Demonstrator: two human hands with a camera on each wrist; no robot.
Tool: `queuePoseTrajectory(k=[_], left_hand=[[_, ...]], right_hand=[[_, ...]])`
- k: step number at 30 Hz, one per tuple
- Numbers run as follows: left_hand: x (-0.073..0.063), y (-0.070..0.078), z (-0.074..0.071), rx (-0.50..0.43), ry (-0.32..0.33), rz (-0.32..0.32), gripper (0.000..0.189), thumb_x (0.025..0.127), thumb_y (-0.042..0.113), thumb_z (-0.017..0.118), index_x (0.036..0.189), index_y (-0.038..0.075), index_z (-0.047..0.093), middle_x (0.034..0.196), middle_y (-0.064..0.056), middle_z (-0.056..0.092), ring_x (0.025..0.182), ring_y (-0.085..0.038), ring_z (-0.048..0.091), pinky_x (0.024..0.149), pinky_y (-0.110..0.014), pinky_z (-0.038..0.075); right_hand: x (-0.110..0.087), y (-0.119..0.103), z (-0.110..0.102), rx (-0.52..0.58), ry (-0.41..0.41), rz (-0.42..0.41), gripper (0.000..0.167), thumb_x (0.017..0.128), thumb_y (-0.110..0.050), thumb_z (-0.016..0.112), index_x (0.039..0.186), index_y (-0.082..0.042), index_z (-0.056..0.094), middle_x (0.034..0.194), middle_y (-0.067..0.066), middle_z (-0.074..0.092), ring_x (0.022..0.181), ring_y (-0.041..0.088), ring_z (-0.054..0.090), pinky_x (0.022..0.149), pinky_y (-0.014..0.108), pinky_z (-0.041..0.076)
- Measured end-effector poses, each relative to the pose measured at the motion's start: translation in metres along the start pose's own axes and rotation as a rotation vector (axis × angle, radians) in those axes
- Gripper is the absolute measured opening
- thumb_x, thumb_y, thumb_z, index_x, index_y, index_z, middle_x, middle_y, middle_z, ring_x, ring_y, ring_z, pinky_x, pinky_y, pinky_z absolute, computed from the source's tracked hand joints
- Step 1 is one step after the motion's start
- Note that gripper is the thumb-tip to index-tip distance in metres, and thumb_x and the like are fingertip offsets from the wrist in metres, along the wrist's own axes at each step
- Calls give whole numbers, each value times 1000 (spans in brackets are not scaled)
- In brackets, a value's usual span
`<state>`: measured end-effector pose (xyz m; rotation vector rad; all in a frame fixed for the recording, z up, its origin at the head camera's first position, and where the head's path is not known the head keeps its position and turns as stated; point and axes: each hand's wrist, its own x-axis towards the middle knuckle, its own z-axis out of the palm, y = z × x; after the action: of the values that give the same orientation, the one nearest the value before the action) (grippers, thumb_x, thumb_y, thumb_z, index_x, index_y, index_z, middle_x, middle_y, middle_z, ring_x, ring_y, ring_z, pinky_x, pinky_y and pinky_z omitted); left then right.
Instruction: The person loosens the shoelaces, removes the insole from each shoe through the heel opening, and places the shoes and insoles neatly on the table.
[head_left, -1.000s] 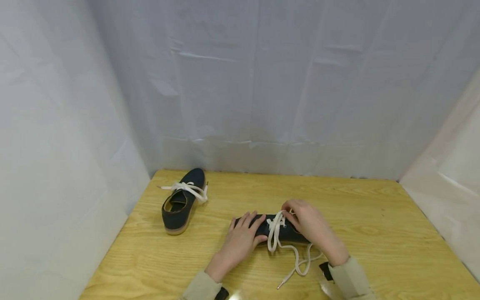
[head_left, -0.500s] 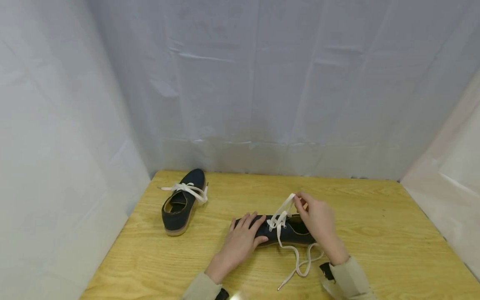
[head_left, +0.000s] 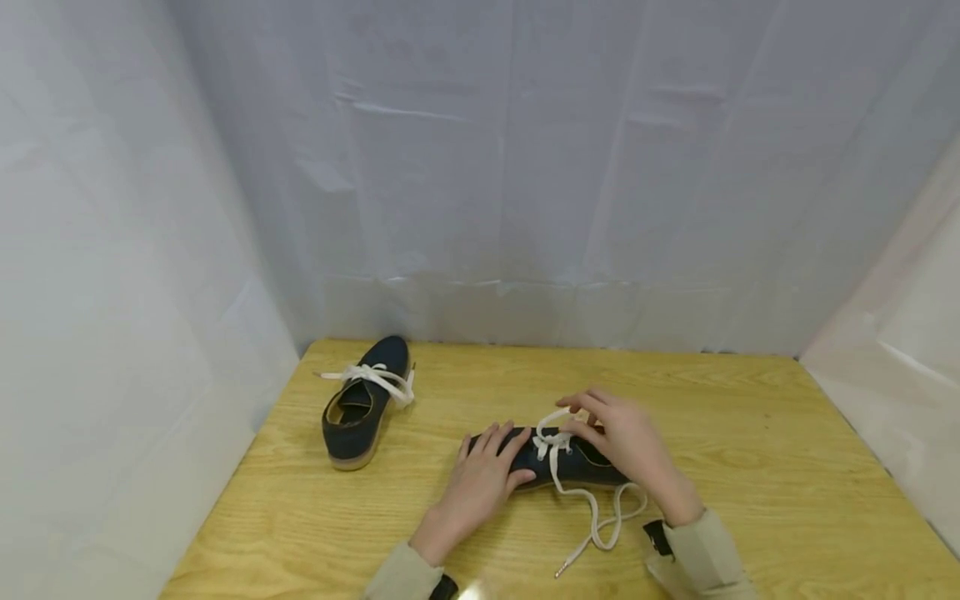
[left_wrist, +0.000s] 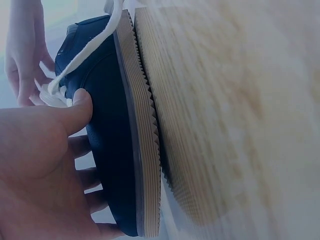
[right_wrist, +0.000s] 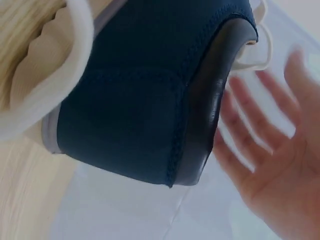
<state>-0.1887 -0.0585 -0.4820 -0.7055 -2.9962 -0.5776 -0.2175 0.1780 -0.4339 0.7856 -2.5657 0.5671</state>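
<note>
A dark navy shoe point(head_left: 581, 474) lies sideways on the table, its toe to the left. My left hand point(head_left: 482, 477) holds the toe, thumb on the near side and fingers across the top; the left wrist view shows the thumb point(left_wrist: 81, 100) against the upper. White shoelace point(head_left: 554, 442) is gathered over the eyelets, with a loop rising from it. One lace end trails onto the wood in front. Above the shoe's opening, my right hand point(head_left: 626, 437) has thumb and fingers apart beside that loop. The right wrist view shows its fingers point(right_wrist: 255, 125) loosely spread, nothing visibly pinched.
A matching navy shoe point(head_left: 356, 433), its white lace in a bow, stands at the back left of the wooden table point(head_left: 742, 467). Pale sheeting point(head_left: 495, 167) hangs behind the table and at both sides.
The right hand pulled a strand of lace up and right, then released it and came back left and slightly lower. The strand now droops in a loop. The left hand stays on the toe.
</note>
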Motion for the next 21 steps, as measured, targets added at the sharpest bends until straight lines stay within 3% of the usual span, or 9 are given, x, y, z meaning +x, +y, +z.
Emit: queuePoseTrajectory(k=[3,5,9,15,18,21], left_hand=[[0,0,0,0,3,3,60,103,47,51,157,24,41,161,-12,37,148,-36,34,115,-65,27],[0,1,0,-3,8,6,60,103,47,52,157,24,41,160,-12,37,148,-36,34,115,-65,27],[0,1,0,-9,12,6,60,102,47,52,156,23,42,160,-12,38,148,-37,34,115,-66,27],[0,1,0,-11,15,3,60,102,47,53,156,24,42,160,-12,38,148,-37,34,115,-66,27],[0,1,0,-16,16,3,60,102,46,53,156,22,43,160,-12,38,148,-37,34,115,-66,27],[0,1,-1,-13,20,7,59,102,45,54,156,22,43,160,-13,38,147,-37,35,114,-66,28]], right_hand=[[-2,1,2,28,-83,-57,26,86,-27,81,112,-22,76,101,-3,64,74,7,62,61,21,50],[-2,1,4,30,-92,-58,19,86,-26,81,105,-21,78,100,-3,62,72,6,59,60,20,49],[-2,2,6,7,20,9,10,88,-20,80,97,-16,79,91,-2,56,63,3,50,52,19,43],[0,6,4,-71,256,127,15,83,-11,84,98,-15,83,81,1,49,52,1,32,43,21,30],[0,9,2,-102,292,152,17,81,-11,86,96,-16,84,78,2,49,50,3,29,42,22,27],[0,10,2,-117,273,165,16,81,-12,86,96,-17,84,76,0,54,50,4,34,42,22,28]])
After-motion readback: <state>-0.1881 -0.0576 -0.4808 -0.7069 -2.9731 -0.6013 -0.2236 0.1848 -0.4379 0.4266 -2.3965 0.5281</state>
